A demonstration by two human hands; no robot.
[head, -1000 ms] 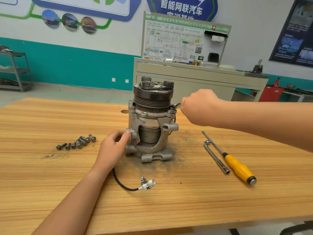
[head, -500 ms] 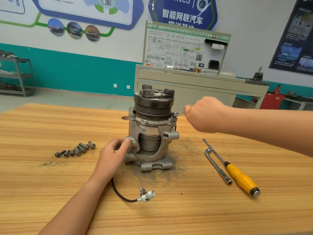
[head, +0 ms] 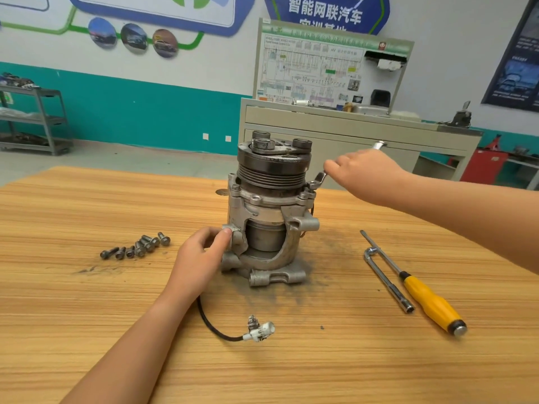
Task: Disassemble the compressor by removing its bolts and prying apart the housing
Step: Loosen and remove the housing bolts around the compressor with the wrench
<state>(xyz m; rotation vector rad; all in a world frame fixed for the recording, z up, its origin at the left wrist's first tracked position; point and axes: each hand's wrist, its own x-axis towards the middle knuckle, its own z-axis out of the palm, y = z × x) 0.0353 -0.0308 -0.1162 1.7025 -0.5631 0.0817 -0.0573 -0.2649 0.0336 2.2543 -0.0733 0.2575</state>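
Compressor (head: 271,211) stands upright mid-table (head: 87,316), pulley end up. My left hand (head: 201,255) grips a lug on its lower left side, thumb on top, fingers curled round it. My right hand (head: 364,173) is closed around a wrench (head: 321,177); the wrench head sits on a bolt at the upper right flange and the far end pokes out past my knuckles. Loose bolts (head: 137,246) lie in a cluster to the left, well apart from the compressor. To the right lie a yellow-handled screwdriver (head: 428,301) and, just beside it, an L-shaped socket key (head: 385,278). A black cable with a white plug (head: 261,330) trails toward me from behind my left wrist.
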